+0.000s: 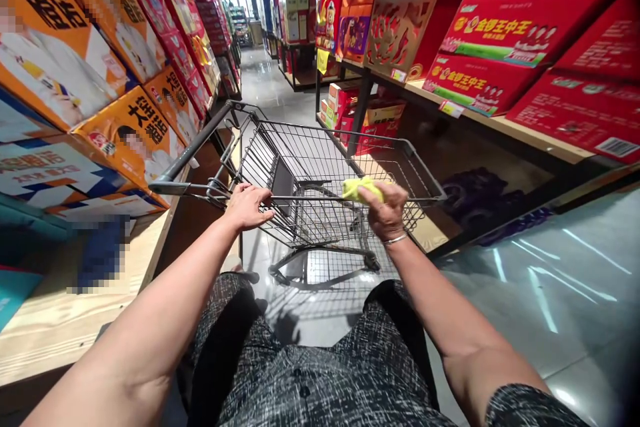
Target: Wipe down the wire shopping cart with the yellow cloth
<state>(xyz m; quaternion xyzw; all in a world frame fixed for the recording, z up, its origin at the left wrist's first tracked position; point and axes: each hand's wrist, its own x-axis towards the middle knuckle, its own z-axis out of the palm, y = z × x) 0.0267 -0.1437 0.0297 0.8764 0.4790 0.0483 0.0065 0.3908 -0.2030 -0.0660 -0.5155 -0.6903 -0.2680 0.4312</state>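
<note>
A grey wire shopping cart (320, 137) stands sideways before me, its handle (193, 152) to the left. My left hand (249, 206) grips the cart's near top rail close to the handle end, fingers over the bar and thumb on the near side. Further right along that rail, my right hand (389, 207) is closed around a crumpled yellow-green cloth (361, 189). The cloth lies against the rail; the part inside my palm is hidden. Through the wires I see a dark grey panel (283, 182) at the handle end of the basket.
Orange cartons (125, 134) are stacked on a wooden shelf (75, 317) close on my left. Red boxes (485, 30) fill a shelf on the right, with a dark purple bundle (475, 194) beneath. A shiny tiled aisle (265, 74) runs ahead between displays.
</note>
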